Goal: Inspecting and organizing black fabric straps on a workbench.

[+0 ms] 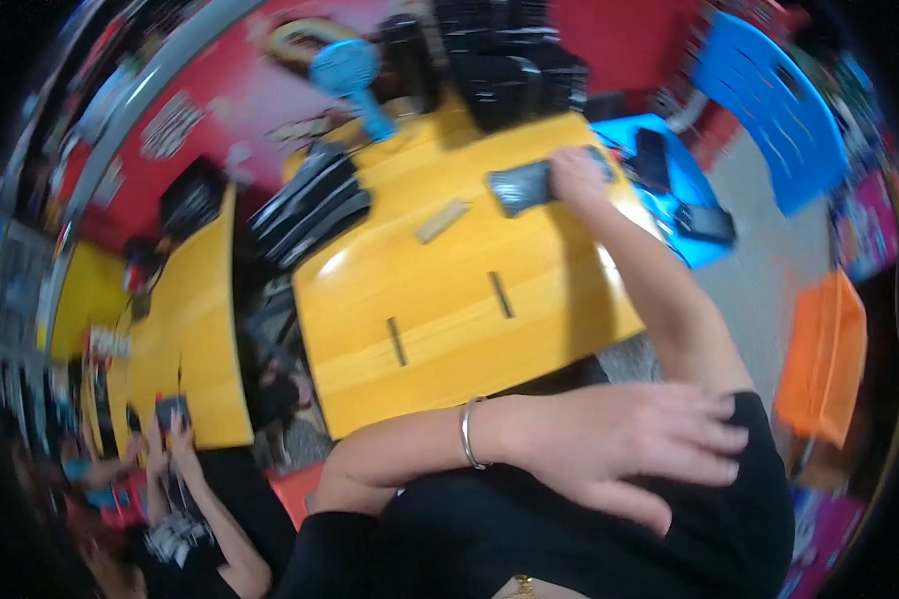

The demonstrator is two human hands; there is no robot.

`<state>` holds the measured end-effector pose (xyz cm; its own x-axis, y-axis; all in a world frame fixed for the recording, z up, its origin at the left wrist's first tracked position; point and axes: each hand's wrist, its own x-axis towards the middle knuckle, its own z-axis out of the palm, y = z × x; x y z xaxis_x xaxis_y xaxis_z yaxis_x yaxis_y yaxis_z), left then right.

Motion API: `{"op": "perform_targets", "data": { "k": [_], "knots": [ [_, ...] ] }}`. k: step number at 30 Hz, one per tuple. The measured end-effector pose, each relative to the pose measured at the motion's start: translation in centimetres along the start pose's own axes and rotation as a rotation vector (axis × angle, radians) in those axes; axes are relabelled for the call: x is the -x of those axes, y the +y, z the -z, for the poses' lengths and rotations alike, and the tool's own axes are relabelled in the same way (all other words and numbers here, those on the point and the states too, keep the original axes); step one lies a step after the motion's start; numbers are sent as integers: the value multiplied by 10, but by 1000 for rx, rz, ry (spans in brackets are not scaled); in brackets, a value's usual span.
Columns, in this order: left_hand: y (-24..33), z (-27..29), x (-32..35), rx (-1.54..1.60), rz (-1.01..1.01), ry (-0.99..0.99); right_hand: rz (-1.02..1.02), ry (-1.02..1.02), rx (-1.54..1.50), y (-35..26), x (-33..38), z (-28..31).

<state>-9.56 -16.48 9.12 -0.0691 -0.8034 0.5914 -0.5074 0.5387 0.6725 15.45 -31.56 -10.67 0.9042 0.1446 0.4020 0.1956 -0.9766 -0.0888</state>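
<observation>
My left hand [641, 439], with a silver bangle on its wrist, reaches across in front of my body. Its fingers are spread and hold nothing. At the far right corner of the yellow table [420, 319], my right hand [577, 176] is closed over a dark grey, shiny packet [521, 188]. The packet sticks out to the left of the hand; blur hides the exact finger grip. A small tan block [441, 222] lies left of the packet. Two thin dark strips or slots [500, 295] mark the nearer half of the table.
A blue fan [348, 70] and black plastic-wrapped bundles [315, 200] stand along the table's far side. Phone-like black items lie on a blue stool [704, 195]. Blue [769, 100] and orange [824, 359] chairs stand right. Left, another person handles a dark device [172, 410] by a second yellow table.
</observation>
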Motion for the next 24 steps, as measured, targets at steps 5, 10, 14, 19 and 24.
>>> {"op": "perform_targets", "data": {
  "k": [5, 10, 14, 19, 24],
  "knots": [
    [73, 23, 38, 382, 64, -174, 71, 47, 120, 3, 13, 13],
    [102, -26, 97, 230, -124, 59, 122, 120, 24, -21, 12, 36],
    [100, 9, 124, 365, 26, -67, 265, 158, -381, -63, 11, 42],
    [78, 46, 186, -407, 848, 600, 261, -71, -731, -139, 18, 44],
    [31, 91, 273, -1121, 1048, 928, 241, -189, -950, -213, -7, 17]
  ]
}}
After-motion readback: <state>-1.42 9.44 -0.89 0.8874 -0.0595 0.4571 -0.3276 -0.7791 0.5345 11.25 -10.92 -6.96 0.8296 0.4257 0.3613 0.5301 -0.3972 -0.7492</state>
